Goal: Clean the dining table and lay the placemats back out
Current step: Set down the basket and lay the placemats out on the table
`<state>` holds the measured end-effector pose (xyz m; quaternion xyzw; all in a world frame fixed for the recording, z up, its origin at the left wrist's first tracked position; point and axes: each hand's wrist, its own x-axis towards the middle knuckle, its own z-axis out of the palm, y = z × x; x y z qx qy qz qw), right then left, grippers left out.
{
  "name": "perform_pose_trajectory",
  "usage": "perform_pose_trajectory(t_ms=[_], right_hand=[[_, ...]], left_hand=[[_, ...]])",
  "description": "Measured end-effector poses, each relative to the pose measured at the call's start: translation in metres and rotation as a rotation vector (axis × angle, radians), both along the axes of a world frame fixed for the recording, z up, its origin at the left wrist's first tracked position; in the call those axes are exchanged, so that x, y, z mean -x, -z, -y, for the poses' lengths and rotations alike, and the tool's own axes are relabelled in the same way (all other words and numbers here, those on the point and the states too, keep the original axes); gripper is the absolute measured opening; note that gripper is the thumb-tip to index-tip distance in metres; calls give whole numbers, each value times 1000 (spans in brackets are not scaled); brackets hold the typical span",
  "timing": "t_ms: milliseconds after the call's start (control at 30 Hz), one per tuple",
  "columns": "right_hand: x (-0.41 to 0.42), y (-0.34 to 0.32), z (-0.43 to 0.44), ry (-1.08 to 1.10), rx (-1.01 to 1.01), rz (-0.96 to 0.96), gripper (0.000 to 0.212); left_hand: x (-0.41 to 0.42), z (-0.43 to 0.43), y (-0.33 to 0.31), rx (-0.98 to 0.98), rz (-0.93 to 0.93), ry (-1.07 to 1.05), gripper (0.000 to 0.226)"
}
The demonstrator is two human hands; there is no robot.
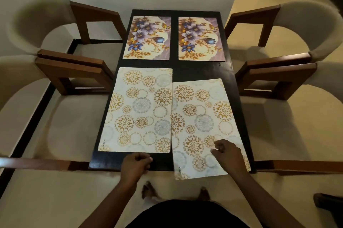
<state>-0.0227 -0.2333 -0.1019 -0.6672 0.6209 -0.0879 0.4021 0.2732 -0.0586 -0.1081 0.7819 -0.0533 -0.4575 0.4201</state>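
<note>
Looking down from the near end of a dark dining surface (pixel 200 70), we count four placemats in two pairs. Two floral ones in purple and gold, the far-left placemat (pixel 148 37) and the far-right placemat (pixel 200 38), lie square and side by side at the far end, with a strip of bare wood between them. Two pale ones printed with gold and grey circles lie nearer. The near-left placemat (pixel 139 109) sits straight. The near-right placemat (pixel 200 116) is skewed, its left edge touching or just overlapping its neighbour and its near end hanging over the edge. We judge that tilt is why the right hand (pixel 227 152) lies on it. Its fingers are bent with their tips on the mat, likely to slide it square, though we cannot tell whether they pinch or only press. The left hand (pixel 136 163) rests at the near edge of the bare surface, just below the near-left placemat, fingers curled into a fist with nothing visible in it. We count four cushioned chairs (pixel 78 120), two on each side.
</note>
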Motion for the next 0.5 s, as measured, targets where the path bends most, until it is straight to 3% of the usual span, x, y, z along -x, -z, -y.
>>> perform_pose_trajectory(t_ms=[233, 367, 500], right_hand=[[99, 3, 25, 14, -85, -43, 48], [133, 9, 24, -31, -125, -101, 45], [146, 10, 25, -21, -146, -77, 44]], left_hand=[[100, 3, 24, -91, -59, -34, 27], [134, 15, 13, -46, -230, -235, 15], [151, 22, 8, -9, -223, -282, 7]])
